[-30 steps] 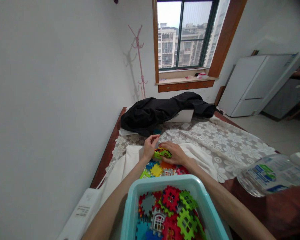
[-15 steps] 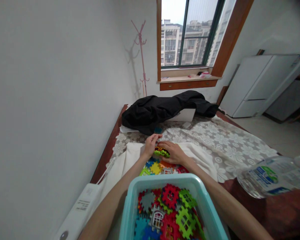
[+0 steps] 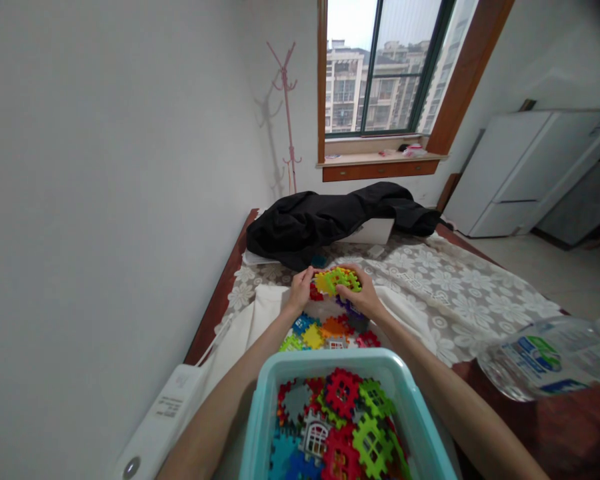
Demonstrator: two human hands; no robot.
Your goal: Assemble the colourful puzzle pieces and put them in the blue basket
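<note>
the block cluster (image 3: 336, 281) of green and yellow toothed pieces is raised above the white cloth (image 3: 260, 313), near the table's left edge, grasped between left hand (image 3: 300, 291) and right hand (image 3: 363, 297). loose blocks (image 3: 325, 331) lie beneath; a teal bin (image 3: 265, 413) sits nearer.

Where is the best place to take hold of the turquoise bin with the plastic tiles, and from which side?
Probably by the two long side rims of the turquoise bin, one hand from each side. The rim forms a rolled lip to hook fingers under, and the bin is heaped with plastic tiles, so a one-sided grip could tip it.
</note>
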